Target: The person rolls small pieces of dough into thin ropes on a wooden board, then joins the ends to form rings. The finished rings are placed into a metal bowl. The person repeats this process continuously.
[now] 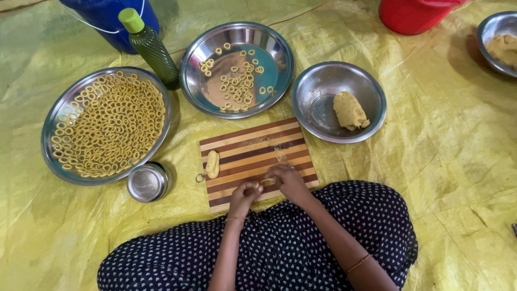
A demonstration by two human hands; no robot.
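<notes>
dough lump (212, 164) on board (253, 145), bowl (371, 116) behind-right.

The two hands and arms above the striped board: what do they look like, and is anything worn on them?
Both forearms are bare, without sleeves. The right arm has a thin orange-gold bangle near the wrist. The left hand and right hand wear no gloves; rings cannot be told.
</notes>
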